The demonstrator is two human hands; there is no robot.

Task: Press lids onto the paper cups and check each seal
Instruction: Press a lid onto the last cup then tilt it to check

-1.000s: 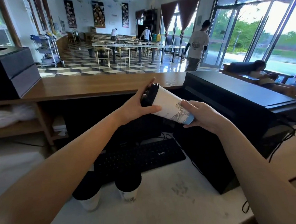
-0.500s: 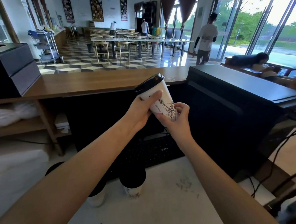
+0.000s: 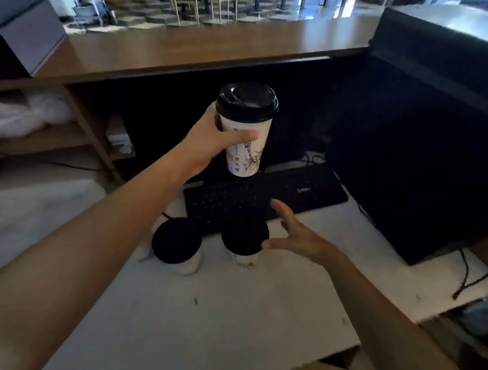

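The white tabletop [image 3: 200, 325] lies bare in front of the cups, and its near edge cuts off at lower right. A black keyboard [image 3: 293, 193] bounds it behind and a dark cabinet [image 3: 425, 138] to the right. The left hand [image 3: 208, 142] holds a paper cup [image 3: 246, 153] upright in the air above the keyboard, its grip curled round the cup's middle below the black lid [image 3: 246, 102]. The right hand [image 3: 299, 239] hovers with its grip spread, thumb just beside the right standing cup [image 3: 245, 242]. The left standing cup [image 3: 176, 243] stands close by. Three cups, three lids.
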